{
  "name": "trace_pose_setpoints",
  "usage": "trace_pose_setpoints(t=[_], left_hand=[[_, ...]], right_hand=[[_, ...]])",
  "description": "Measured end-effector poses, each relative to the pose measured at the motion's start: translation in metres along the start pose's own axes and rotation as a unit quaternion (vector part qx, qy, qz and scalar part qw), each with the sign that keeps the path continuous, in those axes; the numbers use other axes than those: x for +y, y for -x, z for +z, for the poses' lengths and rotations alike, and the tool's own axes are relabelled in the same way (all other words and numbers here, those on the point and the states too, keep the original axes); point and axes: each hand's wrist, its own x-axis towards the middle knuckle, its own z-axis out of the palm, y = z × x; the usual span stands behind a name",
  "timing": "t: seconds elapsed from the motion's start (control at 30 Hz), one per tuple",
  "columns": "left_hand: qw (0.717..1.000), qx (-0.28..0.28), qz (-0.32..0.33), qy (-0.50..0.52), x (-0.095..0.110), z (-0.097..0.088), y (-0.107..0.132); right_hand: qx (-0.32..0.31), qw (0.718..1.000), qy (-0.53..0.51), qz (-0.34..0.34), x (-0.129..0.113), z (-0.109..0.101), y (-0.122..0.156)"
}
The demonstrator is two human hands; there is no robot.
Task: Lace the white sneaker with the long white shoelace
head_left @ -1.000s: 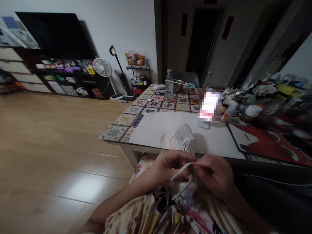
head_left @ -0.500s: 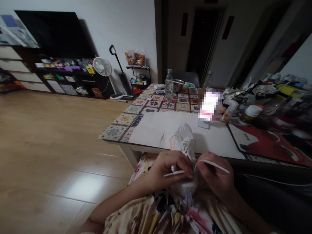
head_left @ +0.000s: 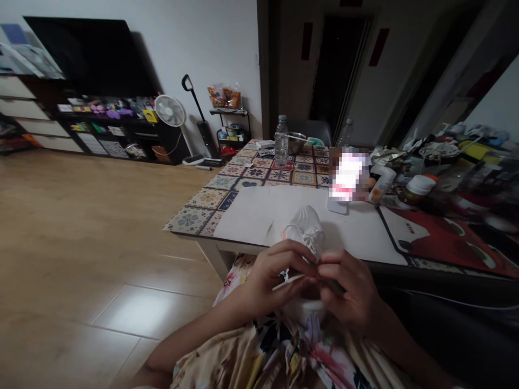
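A white sneaker (head_left: 308, 220) lies with its toe on the white sheet and its heel end towards my lap, partly covered by my hands. My left hand (head_left: 275, 273) is closed, pinching a white shoelace (head_left: 287, 282) whose loose end sticks out to the left. Fingertips of my right hand (head_left: 351, 286) meet those of the left above the shoe's opening. The right fingers are pinched together on lace, mostly hidden between the two hands. Lower down, a pale purple pull tab (head_left: 313, 327) shows at the heel.
A white sheet (head_left: 251, 210) covers the near part of the patterned table (head_left: 190, 219). A lit, blurred phone (head_left: 346, 175) stands behind the shoe. Further back is a plastic bottle (head_left: 281, 141). Jars and clutter crowd the right side, beside a red mat (head_left: 458, 237).
My right hand has moved left and slightly up to meet my left fingertips. The lace end that stuck out to its right is out of sight. My left hand has risen slightly.
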Motion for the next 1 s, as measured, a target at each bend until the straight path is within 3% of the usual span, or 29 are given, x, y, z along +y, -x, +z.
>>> trace_pose_setpoints(t=[0.17, 0.33, 0.43, 0.57, 0.73, 0.9, 1.0], left_hand=[[0.993, -0.011, -0.092, 0.069, 0.0008, 0.0020, 0.0043], [0.954, 0.056, -0.212, 0.206, -0.0029, 0.0058, 0.0036], [0.938, 0.058, -0.252, 0.232, -0.0015, 0.0068, 0.0005], [0.927, 0.023, -0.278, 0.252, 0.0008, 0.0064, -0.0021], [0.924, 0.056, -0.291, 0.242, -0.0009, 0.0058, -0.0038], [0.909, 0.058, -0.312, 0.271, -0.0030, 0.0073, -0.0035], [0.907, 0.053, -0.309, 0.280, -0.0018, 0.0084, -0.0029]], right_hand=[[0.009, 1.000, -0.012, -0.001, 0.0009, -0.0018, 0.0005], [-0.004, 0.993, 0.079, -0.091, 0.0036, -0.0053, 0.0027], [-0.013, 0.986, 0.126, -0.111, 0.0050, -0.0057, 0.0063], [0.017, 0.988, 0.115, -0.106, 0.0032, -0.0056, 0.0070], [0.064, 0.996, 0.035, -0.046, 0.0024, -0.0050, 0.0027], [0.000, 0.992, 0.066, -0.109, 0.0086, -0.0013, 0.0048], [0.005, 0.988, 0.100, -0.116, 0.0082, -0.0004, 0.0045]])
